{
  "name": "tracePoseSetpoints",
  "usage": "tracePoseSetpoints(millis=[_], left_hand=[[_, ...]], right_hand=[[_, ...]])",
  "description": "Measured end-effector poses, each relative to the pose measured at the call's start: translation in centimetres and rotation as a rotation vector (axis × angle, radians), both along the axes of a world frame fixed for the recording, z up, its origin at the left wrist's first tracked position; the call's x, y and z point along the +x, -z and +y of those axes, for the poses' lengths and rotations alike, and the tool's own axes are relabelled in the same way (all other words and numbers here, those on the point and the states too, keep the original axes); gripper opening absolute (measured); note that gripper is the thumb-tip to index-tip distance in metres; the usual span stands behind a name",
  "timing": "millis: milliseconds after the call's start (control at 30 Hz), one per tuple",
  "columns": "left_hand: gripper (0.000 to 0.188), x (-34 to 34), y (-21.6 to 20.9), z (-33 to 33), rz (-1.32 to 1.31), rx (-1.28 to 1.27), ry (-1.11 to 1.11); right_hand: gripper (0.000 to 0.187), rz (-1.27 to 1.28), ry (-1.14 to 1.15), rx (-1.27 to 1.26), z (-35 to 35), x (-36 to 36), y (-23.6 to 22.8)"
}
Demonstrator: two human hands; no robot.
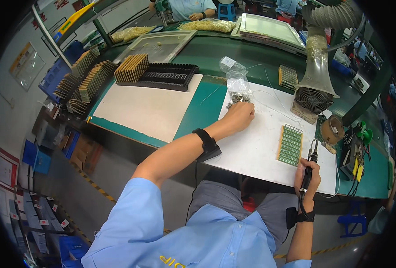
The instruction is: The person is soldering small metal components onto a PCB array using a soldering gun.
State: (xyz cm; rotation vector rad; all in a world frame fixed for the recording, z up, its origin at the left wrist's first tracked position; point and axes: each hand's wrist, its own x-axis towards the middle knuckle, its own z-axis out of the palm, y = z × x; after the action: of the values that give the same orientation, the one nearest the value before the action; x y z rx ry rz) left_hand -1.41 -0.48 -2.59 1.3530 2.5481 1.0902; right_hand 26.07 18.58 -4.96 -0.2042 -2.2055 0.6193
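My left hand (pixel 240 117) reaches across the white sheet (pixel 262 129) to a small heap of metal parts (pixel 240 97) at the mouth of a clear plastic bag (pixel 237 81). Its fingers are curled down at the heap's near edge, and whatever is between the fingertips is hidden. A soldering iron (pixel 306 174) is gripped in my right hand (pixel 313 178), its tip pointing up and away from me. Just left of the iron lies a green circuit board panel (pixel 290 145) with small metal loops along its far edge.
A fume extractor (pixel 314 96) stands at the right, beside a round brown container (pixel 332 129) and a tool holder with pliers (pixel 358 169). Another green panel (pixel 288 77) lies farther back. At the left, a black rack (pixel 171 76) holds upright boards (pixel 132 68). Thin wire curves over the sheet.
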Motion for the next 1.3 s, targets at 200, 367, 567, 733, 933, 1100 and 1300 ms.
tracePoseSetpoints(millis=[200,367,567,733,933,1100,1300], left_hand=[[0.013,0.2,1.3,0.5,0.233,-0.001,-0.010],[0.015,-0.1,0.8,0.5,0.238,-0.053,0.010],[0.017,3.5,-2.3,0.2,-0.216,0.191,0.028],[0.014,8.4,-3.5,0.5,-0.759,0.237,0.229],[0.013,9.1,-3.1,0.8,-1.153,0.381,0.299],[0.015,8.9,-2.9,1.1,-1.153,0.421,0.261],[0.019,8.2,-3.5,0.8,-0.966,0.285,0.253]], right_hand=[[0.018,-0.019,-0.004,-0.031,0.4,0.3,0.7],[0.021,0.002,0.011,-0.020,0.3,0.5,0.5],[0.030,0.036,-0.030,-0.216,-2.0,-0.7,-1.6],[0.046,0.071,-0.191,-0.342,-5.4,-4.2,-2.0],[0.040,0.111,-0.180,-0.280,-6.0,-5.8,-2.6],[0.036,0.115,-0.070,-0.324,-6.3,-6.6,-2.7],[0.033,0.139,-0.095,-0.266,-6.3,-7.5,-3.1]])
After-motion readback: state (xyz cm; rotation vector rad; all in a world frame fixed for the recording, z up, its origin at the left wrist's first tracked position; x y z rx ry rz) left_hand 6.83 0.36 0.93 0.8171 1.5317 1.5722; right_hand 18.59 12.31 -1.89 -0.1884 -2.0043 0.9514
